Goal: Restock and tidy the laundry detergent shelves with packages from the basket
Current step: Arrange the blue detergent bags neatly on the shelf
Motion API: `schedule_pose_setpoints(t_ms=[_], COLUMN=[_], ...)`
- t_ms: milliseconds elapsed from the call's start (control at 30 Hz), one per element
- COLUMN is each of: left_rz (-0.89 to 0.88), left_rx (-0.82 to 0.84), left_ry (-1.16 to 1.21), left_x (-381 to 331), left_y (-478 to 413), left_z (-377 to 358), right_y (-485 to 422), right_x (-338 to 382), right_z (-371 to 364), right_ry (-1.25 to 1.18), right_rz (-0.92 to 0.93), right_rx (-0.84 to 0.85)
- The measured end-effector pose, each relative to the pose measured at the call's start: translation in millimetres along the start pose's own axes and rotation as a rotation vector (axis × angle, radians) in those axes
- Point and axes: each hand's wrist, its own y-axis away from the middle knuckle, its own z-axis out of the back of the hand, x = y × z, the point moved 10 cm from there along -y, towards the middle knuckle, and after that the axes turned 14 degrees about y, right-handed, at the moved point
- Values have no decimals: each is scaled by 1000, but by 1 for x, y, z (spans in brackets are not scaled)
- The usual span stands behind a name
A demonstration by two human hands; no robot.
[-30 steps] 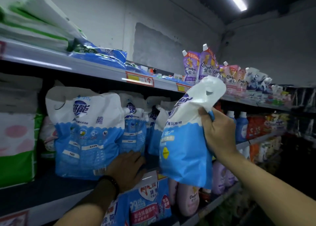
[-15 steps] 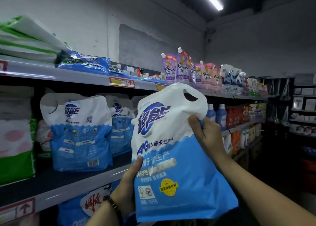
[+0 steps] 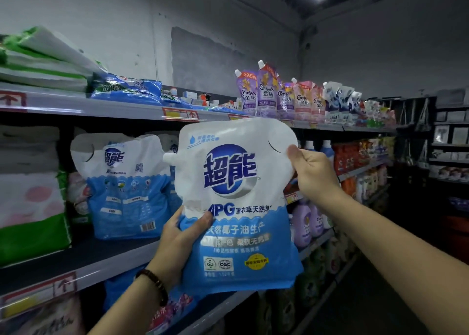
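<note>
Holding a detergent pouch (image 3: 236, 207) upright in the air before the middle shelf (image 3: 106, 258), just right of the matching pouches (image 3: 127, 187) standing there: the left hand (image 3: 182, 235) curls round its lower left edge with the thumb on the front, and the right hand (image 3: 312, 172) pinches the top right corner by the handle cut-out. Judged soft, liquid-filled and fairly heavy; the film crumples up top and looks slick, so it would sag from one corner. Best carried low on the body, the handle only steering.
</note>
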Motion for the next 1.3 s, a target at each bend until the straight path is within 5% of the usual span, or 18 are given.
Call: schedule_pose_setpoints(t_ms=[167, 433, 600, 700, 767, 1000, 1200, 1300], left_rz=[-9, -42, -97, -131, -159, -163, -283, -372], left_rx=[-12, -63, -106, -155, -187, -246, -340, -358], left_ry=[-93, -139, -129, -126, -137, -168, -361, -438], left_x=[-3, -8, 1, 6, 9, 29, 31, 33], left_y=[-7, -25, -36, -46, -56, -106, -161, -185], left_z=[-4, -4, 0, 6, 11, 30, 43, 46], right_y=[-17, -27, -3, 35, 47, 16, -58, -75], right_x=[-7, -42, -76, -99, -116, -152, -173, -176], right_z=[-1, -12, -59, -97, -117, -159, -166, -194], right_ry=[212, 93, -313, -347, -323, -307, -182, -140], right_rz=[4, -118, -263, -300, -311, -388, -384, -382], right_rx=[-95, -87, 273, 573, 626, 567, 266, 302])
